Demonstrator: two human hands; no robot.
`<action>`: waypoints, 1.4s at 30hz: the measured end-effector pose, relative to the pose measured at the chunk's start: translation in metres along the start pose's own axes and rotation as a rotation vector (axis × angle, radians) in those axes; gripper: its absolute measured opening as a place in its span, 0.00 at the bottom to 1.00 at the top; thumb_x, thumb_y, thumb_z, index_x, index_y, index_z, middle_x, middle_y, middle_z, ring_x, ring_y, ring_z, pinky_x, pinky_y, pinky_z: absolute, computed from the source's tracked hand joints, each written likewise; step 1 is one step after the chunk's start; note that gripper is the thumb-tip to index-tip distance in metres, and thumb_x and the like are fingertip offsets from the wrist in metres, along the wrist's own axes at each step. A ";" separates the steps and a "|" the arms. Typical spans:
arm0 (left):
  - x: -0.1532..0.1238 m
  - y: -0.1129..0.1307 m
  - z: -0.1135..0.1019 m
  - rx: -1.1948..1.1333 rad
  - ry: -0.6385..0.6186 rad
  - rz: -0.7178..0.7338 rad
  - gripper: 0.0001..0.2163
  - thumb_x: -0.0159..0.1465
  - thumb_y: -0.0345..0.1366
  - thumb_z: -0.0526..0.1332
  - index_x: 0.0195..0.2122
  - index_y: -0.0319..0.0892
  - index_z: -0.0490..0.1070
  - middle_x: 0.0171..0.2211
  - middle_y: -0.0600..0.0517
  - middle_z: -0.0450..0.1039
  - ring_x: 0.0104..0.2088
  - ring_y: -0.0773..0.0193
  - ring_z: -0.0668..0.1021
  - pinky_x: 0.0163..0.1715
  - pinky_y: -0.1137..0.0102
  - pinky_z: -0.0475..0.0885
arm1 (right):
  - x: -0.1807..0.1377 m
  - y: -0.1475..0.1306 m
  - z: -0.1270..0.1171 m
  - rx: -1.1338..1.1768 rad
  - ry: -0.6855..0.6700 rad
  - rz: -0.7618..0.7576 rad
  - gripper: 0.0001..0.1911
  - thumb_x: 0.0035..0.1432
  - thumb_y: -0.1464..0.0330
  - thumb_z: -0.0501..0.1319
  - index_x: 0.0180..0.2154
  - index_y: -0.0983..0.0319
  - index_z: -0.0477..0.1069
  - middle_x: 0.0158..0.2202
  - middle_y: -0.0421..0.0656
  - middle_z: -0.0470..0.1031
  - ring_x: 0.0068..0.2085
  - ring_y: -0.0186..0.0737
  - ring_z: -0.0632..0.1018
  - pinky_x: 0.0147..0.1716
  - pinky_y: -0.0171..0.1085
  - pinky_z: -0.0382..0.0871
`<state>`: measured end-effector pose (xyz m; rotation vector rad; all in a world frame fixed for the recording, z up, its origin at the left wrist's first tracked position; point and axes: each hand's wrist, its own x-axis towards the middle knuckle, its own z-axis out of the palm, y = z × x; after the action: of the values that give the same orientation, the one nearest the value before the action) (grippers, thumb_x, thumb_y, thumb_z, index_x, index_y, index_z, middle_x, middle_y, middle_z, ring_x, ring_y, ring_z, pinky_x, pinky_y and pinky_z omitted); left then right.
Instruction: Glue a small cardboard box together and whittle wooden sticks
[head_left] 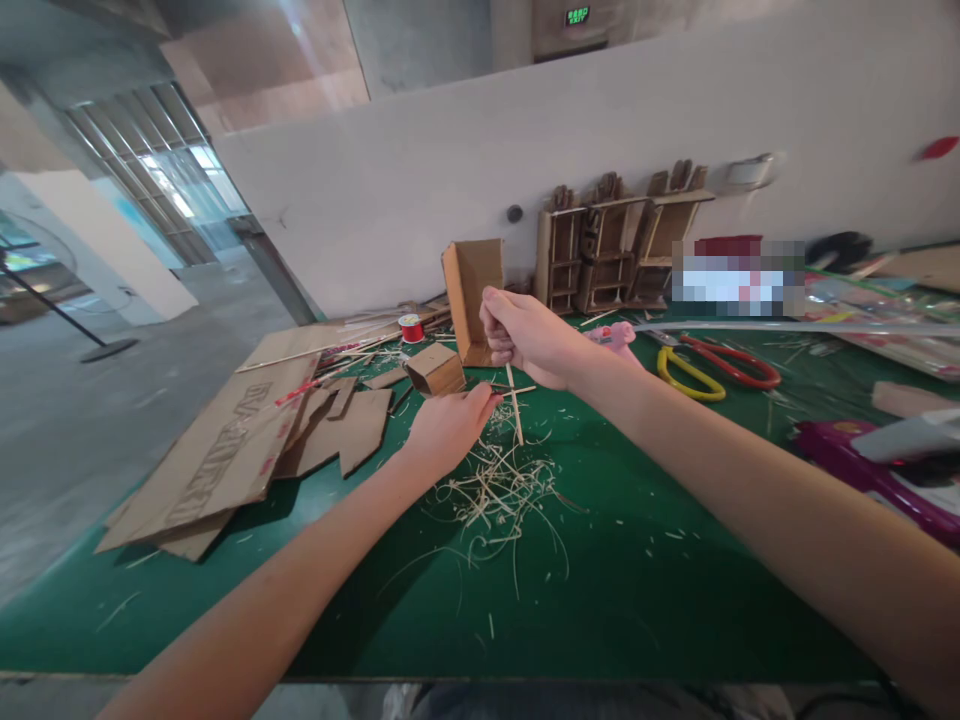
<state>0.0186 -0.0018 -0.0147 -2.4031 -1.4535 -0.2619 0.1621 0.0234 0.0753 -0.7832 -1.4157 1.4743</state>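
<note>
My right hand [529, 335] is closed in a fist around a thin wooden strip [516, 415], whose lower end slants down towards the table. Lower and to the left, my left hand [450, 425] is closed beside the strip. A bit of red shows at its fingertips, but most of what it grips is hidden. A narrow pale piece crosses the strip near those fingertips; I cannot tell whether it is held. Under both hands lies a loose heap of curled wood shavings [499, 490].
Cardboard sheets [217, 440] lie left on the green table [600, 600]. Behind stand an open cardboard box [480, 280], a small carton [436, 370], a red spool [410, 328] and cardboard racks [615, 245]. Scissors [739, 365], a pink glue gun [619, 337] and a purple tool [862, 460] lie right.
</note>
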 end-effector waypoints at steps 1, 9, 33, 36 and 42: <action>-0.001 0.001 0.001 0.009 -0.020 0.017 0.20 0.71 0.45 0.39 0.39 0.41 0.67 0.27 0.48 0.77 0.28 0.59 0.80 0.24 0.72 0.64 | 0.000 0.000 0.000 0.004 0.005 0.002 0.20 0.68 0.62 0.47 0.23 0.60 0.54 0.21 0.33 0.45 0.21 0.29 0.50 0.19 0.30 0.50; -0.006 0.007 -0.002 0.101 -0.074 0.213 0.17 0.70 0.44 0.43 0.36 0.42 0.69 0.20 0.50 0.74 0.24 0.56 0.79 0.21 0.71 0.63 | -0.001 -0.002 -0.003 0.053 0.021 0.018 0.19 0.68 0.63 0.46 0.24 0.61 0.55 0.23 0.34 0.47 0.21 0.28 0.50 0.19 0.30 0.50; -0.007 0.003 -0.020 0.037 0.016 0.151 0.20 0.70 0.45 0.42 0.36 0.41 0.69 0.25 0.48 0.76 0.26 0.58 0.79 0.21 0.70 0.63 | 0.001 0.000 -0.001 0.055 0.051 0.018 0.21 0.67 0.61 0.48 0.23 0.61 0.57 0.22 0.34 0.48 0.22 0.28 0.52 0.20 0.30 0.51; -0.007 -0.003 -0.026 0.003 0.119 0.043 0.20 0.71 0.45 0.40 0.37 0.40 0.67 0.28 0.48 0.76 0.27 0.61 0.78 0.21 0.71 0.59 | 0.000 -0.001 0.001 0.046 0.058 0.035 0.18 0.66 0.61 0.51 0.24 0.62 0.62 0.22 0.35 0.51 0.23 0.29 0.56 0.21 0.31 0.55; -0.005 -0.007 -0.018 -0.032 0.133 -0.046 0.20 0.71 0.45 0.39 0.37 0.40 0.67 0.29 0.49 0.76 0.27 0.63 0.78 0.21 0.72 0.58 | -0.003 -0.001 0.008 -0.025 -0.023 0.019 0.19 0.66 0.60 0.50 0.26 0.62 0.65 0.21 0.35 0.52 0.22 0.29 0.57 0.21 0.30 0.54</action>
<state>0.0106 -0.0098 0.0021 -2.3308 -1.4557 -0.4501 0.1560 0.0171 0.0766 -0.7995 -1.4498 1.4876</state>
